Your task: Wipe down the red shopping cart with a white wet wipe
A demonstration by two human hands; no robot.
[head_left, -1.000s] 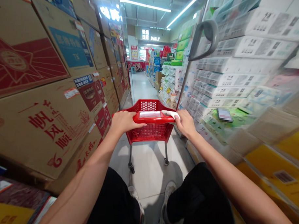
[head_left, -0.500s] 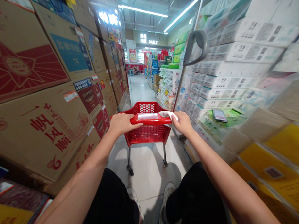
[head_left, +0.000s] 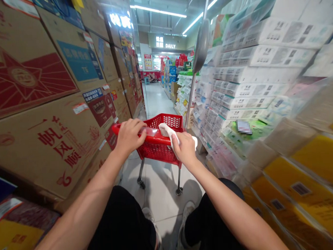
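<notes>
A small red shopping cart [head_left: 159, 150] stands right in front of me, turned at an angle with its basket toward the right. My left hand [head_left: 130, 135] is closed over the left part of the red cart handle [head_left: 157, 139], thumb along the near side. On the right end, my right hand [head_left: 185, 148] grips a white cloth [head_left: 166, 129] that drapes over the handle and sticks out on both sides of the fingers. Through the lattice walls, the basket's inside shows only in part.
Stacked cartons [head_left: 41, 144] wall off the left side. Wrapped tissue packs [head_left: 244, 78] and yellow packages [head_left: 307, 185] are piled on the right. A metal pole with a grey handle [head_left: 201, 47] rises beyond the cart. Tiled floor [head_left: 157, 94] runs down the aisle.
The cart has swung round, its right handle end coming closer to me. My right hand and the cloth moved left and nearer. The pole's grey handle now appears further left and more edge-on.
</notes>
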